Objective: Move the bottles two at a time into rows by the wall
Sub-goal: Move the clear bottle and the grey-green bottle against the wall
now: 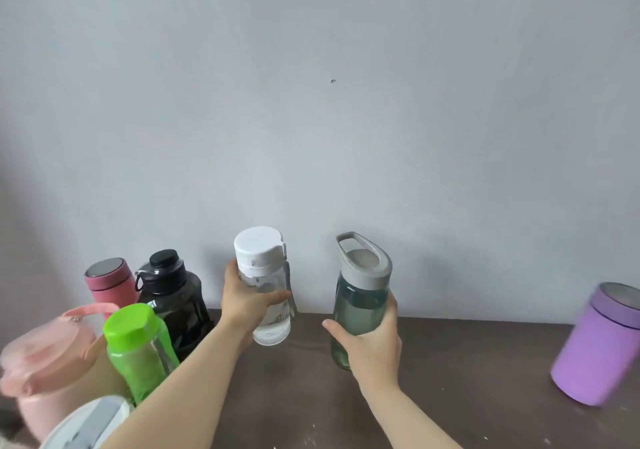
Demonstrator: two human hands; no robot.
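While two bottles are held up in the air, this is what can be seen, from left to right:

Pink jug: it is seen at the far left, blurred, at the front of a group of bottles.

Green-capped bottle: it is parked just beside the pink jug, in front of the dark ones.

Dark pink flask: it is set right by the wall.

Black jug: it is set next to the dark pink flask, also by the wall. A row seems to have been started here.

Left hand: its grip is wrapped tight around the clear bottle with the white cap. The bottle is lifted off the worktop, close to the wall.

Right hand: its grip is closed around the grey-green bottle with the grey lid. It is held up too, tilted a little, near the wall.

Purple cup: it is left alone at the far right, well apart from the rest.

Done so far: some bottles appear to be lined up on the left.

Still left: the two held bottles are not yet put down, and the purple cup looks like it is still to be moved.
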